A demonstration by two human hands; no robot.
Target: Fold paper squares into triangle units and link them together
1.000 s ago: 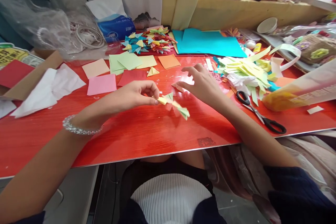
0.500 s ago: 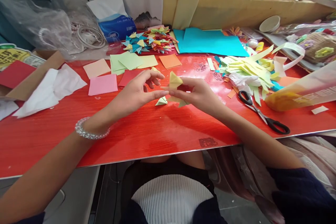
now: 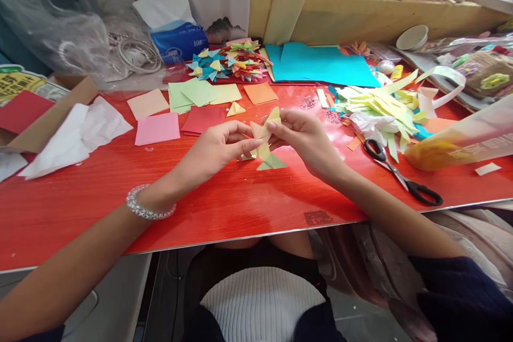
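Between my two hands is a folded paper piece (image 3: 262,132), with pale yellow and peach parts. My left hand (image 3: 218,147) pinches its left side between thumb and fingers. My right hand (image 3: 302,136) grips the upper right part, thumb in front. Just below the fingers lies a light green folded paper (image 3: 273,162) on the red table (image 3: 224,203); another small folded bit beside it is partly hidden by my left fingers. A small yellow folded paper (image 3: 235,109) rests beyond my left hand.
Square paper sheets, including pink (image 3: 157,129), red (image 3: 203,119) and orange (image 3: 260,93), lie behind my hands. Scissors (image 3: 401,171) are at the right, near paper strips (image 3: 380,109) and a bottle (image 3: 465,133). Folded pieces (image 3: 228,61) are heaped at the back.
My left hand has moved right and closed on the paper piece. The piece has turned, now showing a peach part. The yellow folded paper behind has come fully into view.
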